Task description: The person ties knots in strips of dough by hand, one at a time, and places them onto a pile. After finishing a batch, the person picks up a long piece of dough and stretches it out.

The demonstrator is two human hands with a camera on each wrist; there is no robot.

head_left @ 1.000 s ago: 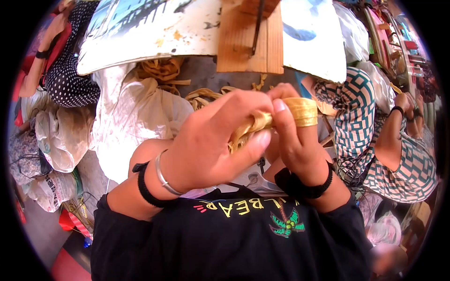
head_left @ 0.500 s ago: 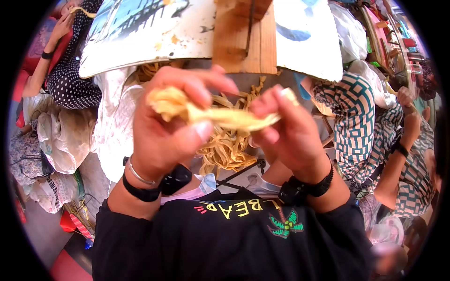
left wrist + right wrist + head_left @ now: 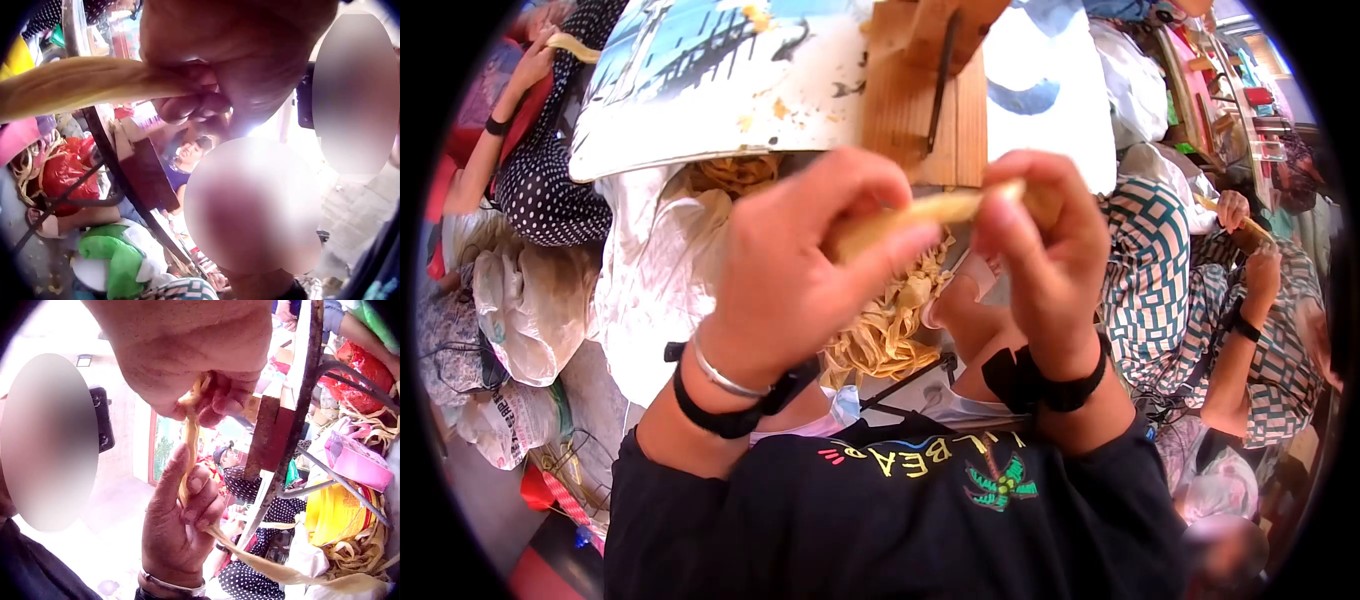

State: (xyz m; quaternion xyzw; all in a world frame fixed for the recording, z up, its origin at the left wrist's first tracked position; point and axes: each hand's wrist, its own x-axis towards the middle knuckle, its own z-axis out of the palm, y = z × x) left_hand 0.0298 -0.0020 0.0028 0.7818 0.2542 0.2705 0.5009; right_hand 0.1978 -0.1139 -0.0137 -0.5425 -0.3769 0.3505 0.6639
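Note:
A pale yellow, soft-looking flat strip [image 3: 945, 208] runs between my two hands, in front of my chest. My left hand [image 3: 795, 265], with a silver bangle at the wrist, curls round one part of the strip. Thumb and fingers of my right hand [image 3: 1045, 240] pinch it at the other side. In the right wrist view the strip [image 3: 262, 565] passes through the left fingers and trails away as a long tail. The part inside the right fist is mostly hidden. Below the hands lies a tangled heap of similar strips [image 3: 885, 345].
Ahead stands a white table [image 3: 690, 125] bearing a wooden block stand [image 3: 895, 75] with a dark metal rod [image 3: 943, 85]. White cloth [image 3: 660, 290] hangs at the left. A person in patterned clothes [image 3: 1145, 270] sits at the right; another in polka dots [image 3: 555, 190] sits at the left.
A second ago the strip circled the right hand as a wide band, with both hands close together. Then the hands drew apart, stretching it between them. Now they are slightly higher.

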